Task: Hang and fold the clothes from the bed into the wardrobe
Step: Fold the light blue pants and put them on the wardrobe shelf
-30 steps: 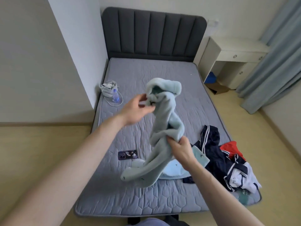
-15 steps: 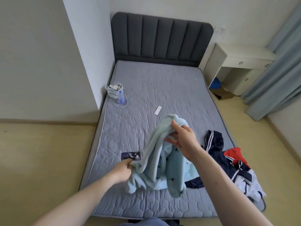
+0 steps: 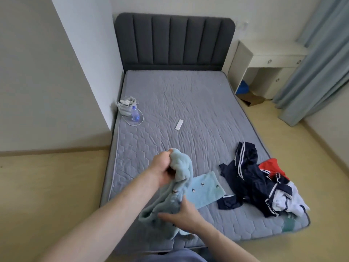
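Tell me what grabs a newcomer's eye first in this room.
Two bare hands, left hand and right hand, bunch a fluffy pale-blue garment over the near end of the grey quilted mattress. Beside them on the right lies a heap of navy, red and white clothes. Behind stands a dark padded headboard.

Light blue fleece garment (image 3: 181,167) with small dark print hanging bunched over bed (image 3: 170,103) foot edge, one flat part lying on mattress toward 3 o'clock. Navy, red, white clothes pile (image 3: 253,178) lying crumpled at 3 o'clock, near right edge.
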`<state>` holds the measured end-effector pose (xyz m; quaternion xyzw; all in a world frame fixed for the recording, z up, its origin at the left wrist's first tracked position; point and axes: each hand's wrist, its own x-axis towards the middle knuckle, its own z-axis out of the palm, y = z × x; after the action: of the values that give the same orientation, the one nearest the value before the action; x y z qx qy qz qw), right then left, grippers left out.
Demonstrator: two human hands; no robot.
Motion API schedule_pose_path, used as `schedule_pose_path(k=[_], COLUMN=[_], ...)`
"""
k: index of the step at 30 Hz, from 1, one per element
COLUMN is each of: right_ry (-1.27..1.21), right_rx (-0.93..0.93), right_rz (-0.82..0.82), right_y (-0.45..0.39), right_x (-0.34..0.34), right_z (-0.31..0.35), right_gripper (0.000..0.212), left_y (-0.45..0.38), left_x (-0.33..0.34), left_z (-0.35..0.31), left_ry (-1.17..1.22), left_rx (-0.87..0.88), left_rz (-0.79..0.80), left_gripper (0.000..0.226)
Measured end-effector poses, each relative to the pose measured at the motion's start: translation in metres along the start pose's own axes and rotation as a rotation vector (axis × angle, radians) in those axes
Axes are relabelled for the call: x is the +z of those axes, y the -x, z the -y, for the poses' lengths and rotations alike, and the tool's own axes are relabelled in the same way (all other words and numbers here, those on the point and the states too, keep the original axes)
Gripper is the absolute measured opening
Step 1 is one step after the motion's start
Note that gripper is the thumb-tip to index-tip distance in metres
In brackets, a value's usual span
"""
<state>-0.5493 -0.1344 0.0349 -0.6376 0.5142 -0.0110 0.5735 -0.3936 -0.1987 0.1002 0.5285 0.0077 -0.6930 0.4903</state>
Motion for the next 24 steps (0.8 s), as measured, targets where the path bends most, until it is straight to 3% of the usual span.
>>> schedule_pose_path(k=[4,7,10,12,14,18,20,22,24], right_ry=[-0.073,-0.204,-0.335,-0.342,-0.302,-0.284,-0.275,-0.289,-0.25], right_rx=[-0.002,0.014,0.009,-0.019,-0.042,-0.03,-0.006,0.0,-0.021], right_rz=[-0.184,-0.272,-0.345,-0.321,-0.328,-0.339,-0.33,-0.313,-0.261], right_y=[-0.015,-0.014,-0.01,-0.011,-0.017,-0.025,-0.027,-0.025,-0.02], right_x=[-0.009,-0.041,-0.07,-0.08,-0.084,-0.083,-0.082,-0.082,-0.083], right_z=[-0.01,-0.01,0.0,0.01,0.018,0.024,0.025,0.027,0.028], right_gripper=[0.004,0.024,0.042,0.045,0.042,0.048,0.041,0.026,0.03], left_y=[0.006,0.005,-0.003,-0.005,-0.004,0.02,0.026,0.029,0.022], left_x=[-0.007,-0.038,-0.093,-0.114,-0.122,-0.105,-0.096,-0.094,-0.094], left_z=[-0.02,-0.04,-0.051,-0.045,-0.033,-0.021,-0.015,0.001,0.01], left_ry=[0.009,-0.143,-0.592,-0.955,-1.171,-1.282,-1.352,-1.709,-1.854], left_rx=[0.123,0.371,0.594,0.603,0.466,0.309,0.2,0.21,0.372], left_rz=[0.041,-0.126,-0.455,-0.384,-0.222,-0.04,0.077,0.05,-0.056], left_gripper=[0.03,0.009,0.038,0.045,0.059,0.034,0.053,0.076,0.048])
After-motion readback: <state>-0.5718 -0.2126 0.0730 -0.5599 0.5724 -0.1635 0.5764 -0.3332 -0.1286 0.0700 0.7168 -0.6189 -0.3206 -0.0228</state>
